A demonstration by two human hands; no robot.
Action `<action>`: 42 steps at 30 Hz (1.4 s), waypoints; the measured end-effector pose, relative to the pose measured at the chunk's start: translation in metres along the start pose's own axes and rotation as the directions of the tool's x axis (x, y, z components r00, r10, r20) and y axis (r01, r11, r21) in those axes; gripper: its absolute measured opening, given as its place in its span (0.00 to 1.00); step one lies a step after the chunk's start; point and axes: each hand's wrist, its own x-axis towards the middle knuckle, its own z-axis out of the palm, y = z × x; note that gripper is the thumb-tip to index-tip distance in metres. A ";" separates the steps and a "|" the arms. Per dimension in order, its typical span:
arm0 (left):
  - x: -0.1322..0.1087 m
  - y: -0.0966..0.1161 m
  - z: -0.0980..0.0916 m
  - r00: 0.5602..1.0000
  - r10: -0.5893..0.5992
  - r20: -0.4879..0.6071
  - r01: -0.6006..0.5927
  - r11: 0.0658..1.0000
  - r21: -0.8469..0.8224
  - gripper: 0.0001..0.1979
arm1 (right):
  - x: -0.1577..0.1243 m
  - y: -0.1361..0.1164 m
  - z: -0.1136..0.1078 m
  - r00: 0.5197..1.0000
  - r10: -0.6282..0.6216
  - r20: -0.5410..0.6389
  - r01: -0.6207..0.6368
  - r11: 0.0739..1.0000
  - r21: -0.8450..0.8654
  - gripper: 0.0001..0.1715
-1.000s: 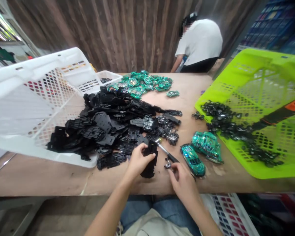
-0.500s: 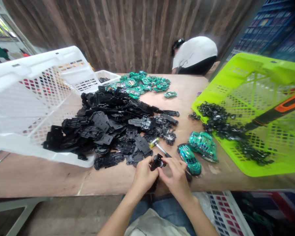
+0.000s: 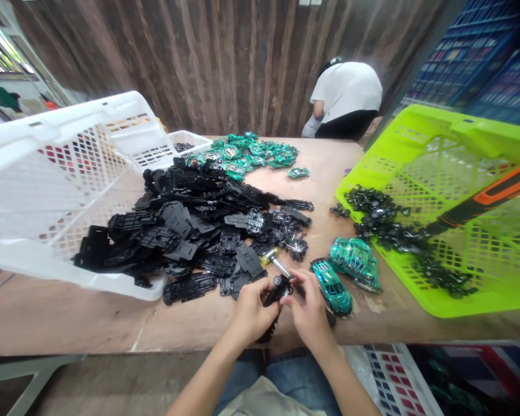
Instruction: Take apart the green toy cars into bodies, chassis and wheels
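Observation:
Near the front edge of the table, a black toy car chassis (image 3: pixel 272 296) with small wheels at its raised end is held between both hands. My left hand (image 3: pixel 252 311) is closed around its side. At the wheel end, the thumb and fingers of my right hand (image 3: pixel 308 312) pinch the chassis from the right; the exact grip is partly hidden. A hammer (image 3: pixel 279 264) with a yellow-tipped head lies just beyond the right hand, its handle partly covered by it. Beside that hand rests a shiny green toy car (image 3: pixel 331 287), with more green car bodies (image 3: pixel 356 261) behind it.
A large heap of black chassis (image 3: pixel 186 222) spills from a tipped white basket (image 3: pixel 69 167). Green car bodies (image 3: pixel 251 153) lie at the back. To the right, a tipped lime basket (image 3: pixel 442 297) holds black wheel sets (image 3: pixel 381 214) and an orange-black handle (image 3: pixel 489 193). A person (image 3: pixel 351 92) bends over beyond the table.
The chassis has turned slightly in my hands, its wheel end showing more clearly. My right fingers have shifted a little along it. The person behind the table has moved an arm down.

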 end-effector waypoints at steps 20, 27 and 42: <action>0.047 -0.023 0.009 0.806 -0.405 -0.432 -0.020 0.710 -0.704 0.25 | 0.061 0.004 -0.012 0.994 -0.080 0.078 0.097 0.964 -0.246 0.05; 0.056 -0.027 0.024 0.829 -0.345 -0.440 -0.066 0.721 -0.690 0.22 | 0.025 -0.019 0.002 0.978 -0.207 -0.014 0.190 0.921 -0.339 0.05; 0.070 -0.006 0.017 0.849 -0.335 -0.409 -0.079 0.685 -0.724 0.23 | 0.050 -0.020 0.000 0.953 -0.294 -0.076 0.245 0.892 -0.379 0.03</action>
